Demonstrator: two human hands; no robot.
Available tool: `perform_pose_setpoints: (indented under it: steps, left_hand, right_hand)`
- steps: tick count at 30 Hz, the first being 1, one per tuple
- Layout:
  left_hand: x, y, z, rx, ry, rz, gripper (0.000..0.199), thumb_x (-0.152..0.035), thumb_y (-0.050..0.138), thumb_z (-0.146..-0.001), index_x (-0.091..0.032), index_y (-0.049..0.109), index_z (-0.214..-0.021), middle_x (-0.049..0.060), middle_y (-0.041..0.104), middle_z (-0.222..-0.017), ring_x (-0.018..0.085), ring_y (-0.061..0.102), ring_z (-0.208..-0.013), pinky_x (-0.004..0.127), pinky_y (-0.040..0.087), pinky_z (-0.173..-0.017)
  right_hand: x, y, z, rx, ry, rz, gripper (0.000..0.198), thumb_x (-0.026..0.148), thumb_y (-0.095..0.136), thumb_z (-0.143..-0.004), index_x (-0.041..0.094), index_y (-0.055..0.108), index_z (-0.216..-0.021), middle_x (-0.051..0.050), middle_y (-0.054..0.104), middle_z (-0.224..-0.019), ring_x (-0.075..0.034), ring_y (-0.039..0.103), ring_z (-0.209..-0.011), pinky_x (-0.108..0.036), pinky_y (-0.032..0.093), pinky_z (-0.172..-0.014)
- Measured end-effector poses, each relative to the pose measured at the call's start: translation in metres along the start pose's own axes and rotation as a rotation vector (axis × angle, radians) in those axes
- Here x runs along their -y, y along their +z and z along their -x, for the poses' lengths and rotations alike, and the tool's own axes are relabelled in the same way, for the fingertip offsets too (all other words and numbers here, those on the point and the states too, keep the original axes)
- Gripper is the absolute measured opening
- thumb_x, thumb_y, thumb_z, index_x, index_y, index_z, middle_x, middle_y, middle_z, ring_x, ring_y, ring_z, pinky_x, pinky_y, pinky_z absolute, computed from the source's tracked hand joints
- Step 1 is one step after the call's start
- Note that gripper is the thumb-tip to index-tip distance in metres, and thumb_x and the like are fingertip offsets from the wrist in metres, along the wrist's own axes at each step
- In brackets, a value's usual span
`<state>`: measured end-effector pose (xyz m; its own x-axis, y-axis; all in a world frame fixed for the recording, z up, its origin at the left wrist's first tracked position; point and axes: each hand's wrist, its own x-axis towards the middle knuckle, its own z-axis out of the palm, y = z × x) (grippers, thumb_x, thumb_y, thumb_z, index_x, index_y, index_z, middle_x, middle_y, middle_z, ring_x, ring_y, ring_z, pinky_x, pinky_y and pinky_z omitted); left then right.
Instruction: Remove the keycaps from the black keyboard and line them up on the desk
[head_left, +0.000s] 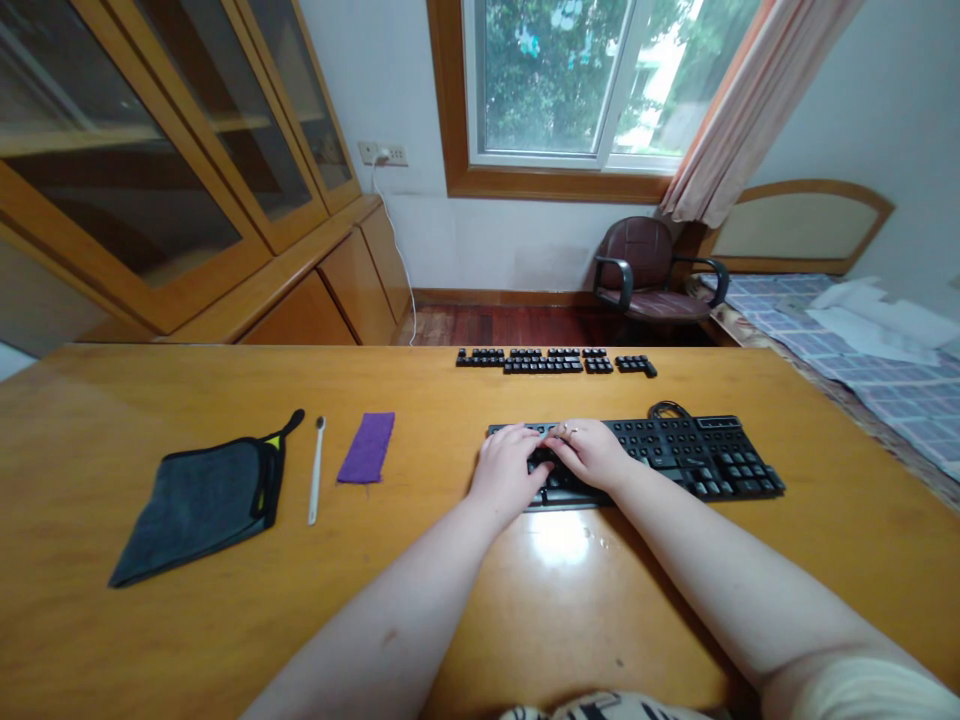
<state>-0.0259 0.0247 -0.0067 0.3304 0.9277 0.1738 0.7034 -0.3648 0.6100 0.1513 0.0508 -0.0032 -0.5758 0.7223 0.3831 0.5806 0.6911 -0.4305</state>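
A black keyboard (731,460) lies on the wooden table with both hands at its left part. Several upper-row positions show bare switches, while keycaps sit on the lower right block. My left hand (510,470) rests over the keyboard's left end and holds it, with the thumb across the lower keys. Close against it, my right hand (592,455), wearing a ring, has its thumb and fingers drawn together over the keys. Whatever is between those fingertips is hidden. Loose black keycaps (544,361) stand in grouped rows along the table's far edge.
On the left of the table (420,580) are a folded grey cloth (206,505), a white toothbrush (316,475) and a purple cloth (367,447). A coiled cable (667,408) lies behind the keyboard. Beyond the table stand a chair (637,250) and a glass-door cabinet (225,235).
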Motion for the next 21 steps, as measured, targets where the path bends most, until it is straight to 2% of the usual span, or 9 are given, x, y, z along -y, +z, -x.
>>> perform_pose_setpoints:
  steps: [5,11,13,21]
  left_hand:
    - [-0.0003,-0.0005,0.0003,-0.004,0.011,-0.009,0.029,-0.029,0.067,-0.074,-0.026,0.064,-0.103,0.002,0.063,-0.115,0.024,0.047,-0.117,0.041,0.032,-0.102]
    - [-0.0004,-0.0015,0.0010,0.021,0.004,-0.024,0.030,-0.036,0.065,-0.076,-0.024,0.063,-0.104,0.004,0.062,-0.117,0.025,0.045,-0.120,0.042,0.031,-0.103]
    - [-0.0005,-0.0019,0.0012,0.021,0.000,-0.023,0.033,-0.036,0.066,-0.075,-0.024,0.062,-0.106,0.004,0.062,-0.117,0.025,0.045,-0.120,0.043,0.030,-0.103]
    - [-0.0026,-0.0024,0.0023,0.001,0.013,-0.001,0.025,-0.032,0.067,-0.074,-0.026,0.064,-0.098,0.002,0.064,-0.113,0.025,0.045,-0.119,0.042,0.031,-0.102]
  right_hand:
    - [0.0007,0.0019,0.0001,-0.040,0.018,0.063,0.027,0.031,0.042,-0.091,0.018,0.065,-0.082,-0.007,0.068,-0.077,-0.016,0.063,-0.071,-0.027,0.047,-0.068]
    - [0.0028,0.0040,-0.0055,0.057,0.082,0.117,0.026,0.037,0.047,-0.089,0.020,0.065,-0.081,-0.005,0.068,-0.072,-0.016,0.063,-0.065,-0.025,0.044,-0.062]
    - [0.0035,0.0040,-0.0062,0.047,0.087,0.142,0.027,0.038,0.046,-0.089,0.020,0.065,-0.080,-0.006,0.068,-0.073,-0.016,0.062,-0.065,-0.026,0.043,-0.063]
    - [0.0045,0.0053,-0.0005,-0.054,-0.042,0.271,0.034,0.039,0.046,-0.089,0.018,0.063,-0.068,-0.006,0.064,-0.062,-0.015,0.057,-0.058,-0.027,0.039,-0.061]
